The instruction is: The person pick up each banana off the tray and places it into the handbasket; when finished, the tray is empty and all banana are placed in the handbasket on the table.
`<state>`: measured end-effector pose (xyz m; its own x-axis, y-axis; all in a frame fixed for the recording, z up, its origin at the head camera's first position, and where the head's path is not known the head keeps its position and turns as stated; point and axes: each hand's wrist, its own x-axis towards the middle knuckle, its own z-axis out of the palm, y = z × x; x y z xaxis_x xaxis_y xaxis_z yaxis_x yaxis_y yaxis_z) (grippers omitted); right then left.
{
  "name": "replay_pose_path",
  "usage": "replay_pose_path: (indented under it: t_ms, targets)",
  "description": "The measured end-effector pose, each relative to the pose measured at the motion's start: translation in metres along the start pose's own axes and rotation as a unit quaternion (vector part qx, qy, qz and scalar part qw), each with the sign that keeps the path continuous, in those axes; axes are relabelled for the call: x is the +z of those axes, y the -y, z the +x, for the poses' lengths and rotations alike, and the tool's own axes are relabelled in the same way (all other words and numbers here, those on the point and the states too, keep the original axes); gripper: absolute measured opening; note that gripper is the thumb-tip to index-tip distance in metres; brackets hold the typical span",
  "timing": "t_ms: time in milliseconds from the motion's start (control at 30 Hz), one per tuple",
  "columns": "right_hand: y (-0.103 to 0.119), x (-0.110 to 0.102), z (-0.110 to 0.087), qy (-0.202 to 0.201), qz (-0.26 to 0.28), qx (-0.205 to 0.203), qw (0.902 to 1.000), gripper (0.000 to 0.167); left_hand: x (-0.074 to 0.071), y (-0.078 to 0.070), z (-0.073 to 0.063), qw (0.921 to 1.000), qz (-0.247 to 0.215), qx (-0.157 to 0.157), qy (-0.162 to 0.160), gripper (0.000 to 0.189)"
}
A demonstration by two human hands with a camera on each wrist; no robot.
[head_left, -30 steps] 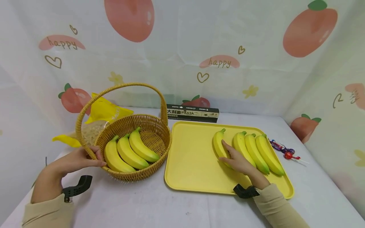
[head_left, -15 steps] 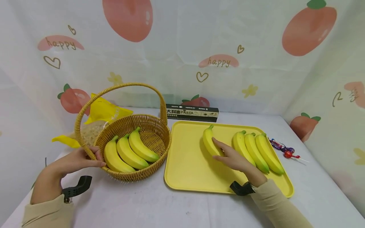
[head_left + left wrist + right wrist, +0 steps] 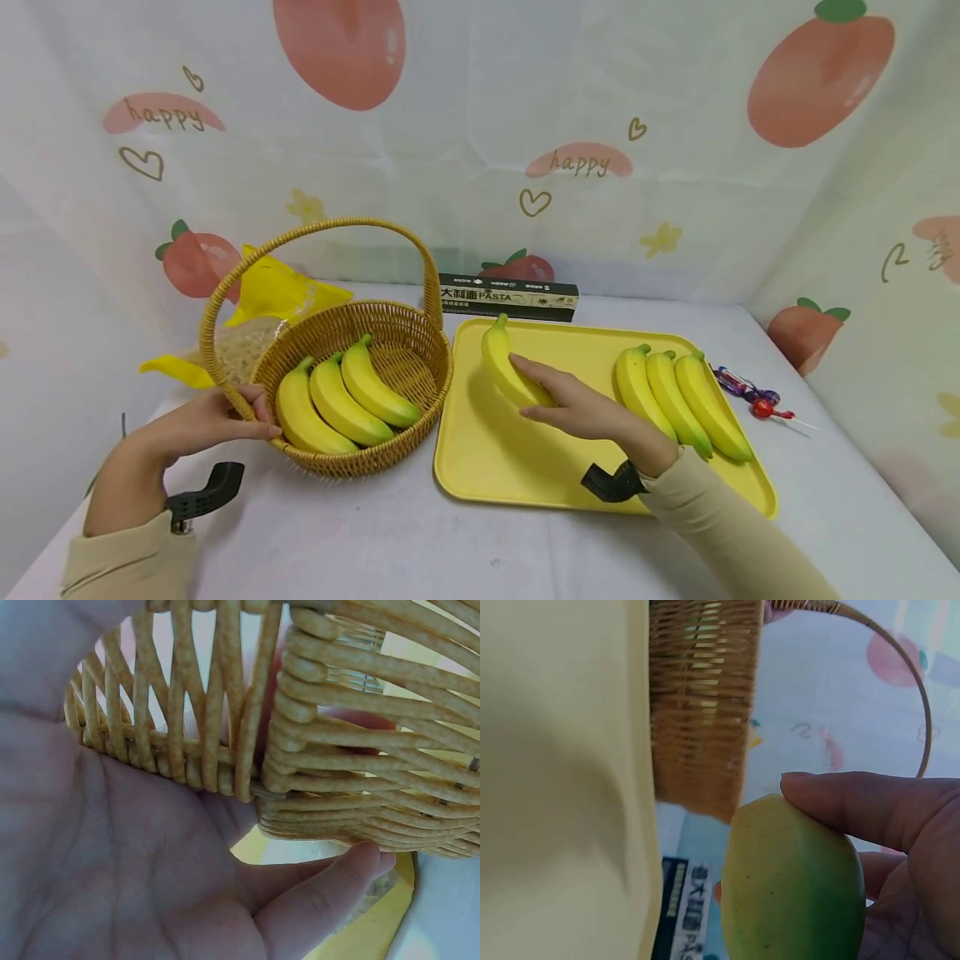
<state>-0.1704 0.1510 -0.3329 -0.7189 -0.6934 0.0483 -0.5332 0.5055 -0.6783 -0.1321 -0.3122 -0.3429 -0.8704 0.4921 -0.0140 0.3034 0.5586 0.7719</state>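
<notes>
My right hand (image 3: 581, 406) grips a banana (image 3: 504, 367) between thumb and fingers, held above the left part of the yellow tray (image 3: 480, 467). In the right wrist view the banana (image 3: 787, 877) fills the lower middle, its near end green, with a shadow on the tray beside it. With my left hand (image 3: 206, 421) I hold the wicker basket (image 3: 375, 457) at its left rim, by the foot of the tall handle. Three bananas (image 3: 348, 404) lie side by side in the basket. The left wrist view shows the woven wall (image 3: 360, 757) against my palm and fingers.
Three more bananas (image 3: 678, 400) lie along the tray's right side. A dark pasta box (image 3: 510, 298) stands behind the tray. Wrapped candies and a red lollipop (image 3: 762, 408) lie to its right. A yellow bag (image 3: 281, 287) sits behind the basket.
My right hand has carried the banana leftward, off its place near the tray's middle and up, toward the basket. The left hand and the basket have stayed in place.
</notes>
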Motion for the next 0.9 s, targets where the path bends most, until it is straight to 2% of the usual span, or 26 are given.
replay_pose_path:
  t_ms: [333,533,733,900]
  targets:
    - [0.031,0.008,0.025,0.056,-0.035,-0.057,0.9962,0.066,-0.001,0.001,-0.001,0.9999,0.003,-0.010,0.000,0.010]
    - [0.058,0.014,0.052,0.103,-0.058,-0.085,0.9893,0.066,-0.002,-0.002,-0.002,1.0000,0.003,-0.006,-0.002,0.011]
    - [0.079,0.021,0.087,0.154,-0.061,-0.088,0.9822,0.066,-0.002,-0.006,-0.001,0.9987,-0.002,-0.051,0.002,0.013]
    - [0.085,0.028,0.112,0.180,-0.061,-0.072,0.9791,0.066,-0.002,-0.008,0.000,0.9983,-0.008,-0.058,0.005,0.017]
